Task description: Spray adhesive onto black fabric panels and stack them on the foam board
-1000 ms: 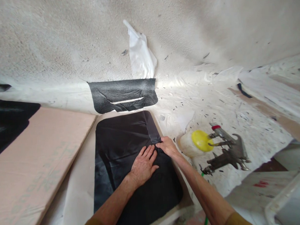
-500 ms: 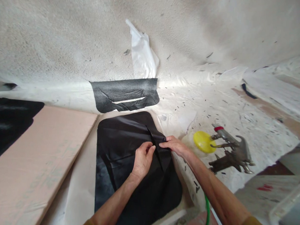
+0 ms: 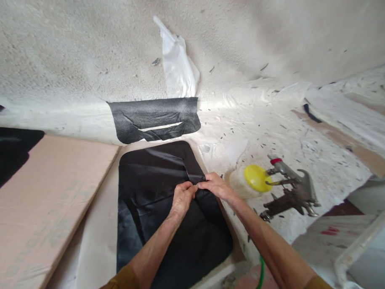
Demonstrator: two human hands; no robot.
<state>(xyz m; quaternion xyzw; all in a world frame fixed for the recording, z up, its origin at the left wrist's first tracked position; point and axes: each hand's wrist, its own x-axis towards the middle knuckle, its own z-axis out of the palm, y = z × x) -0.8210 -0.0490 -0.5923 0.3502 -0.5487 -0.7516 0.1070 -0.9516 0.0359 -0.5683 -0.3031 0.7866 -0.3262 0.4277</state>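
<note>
A black fabric sheet [image 3: 156, 196] lies over a flat board on the white, paint-speckled work surface. My left hand [image 3: 181, 198] and my right hand [image 3: 213, 185] meet near the sheet's right edge. Both pinch a raised fold of the black fabric between fingers and thumbs. The fold runs up from my fingers toward the sheet's far right corner. My forearms reach in from the bottom of the view.
A metal spray gun [image 3: 289, 194] with a yellow-lidded cup [image 3: 256, 178] lies to the right, a green hose [image 3: 258, 279] below it. A pink board [image 3: 40, 209] lies at left. A black-sprayed patch [image 3: 153, 120] and torn white plastic [image 3: 177, 65] mark the wall behind.
My left hand lifted from lying flat on the fabric and closed into a pinch. Both hands came together on the fold, which has risen slightly.
</note>
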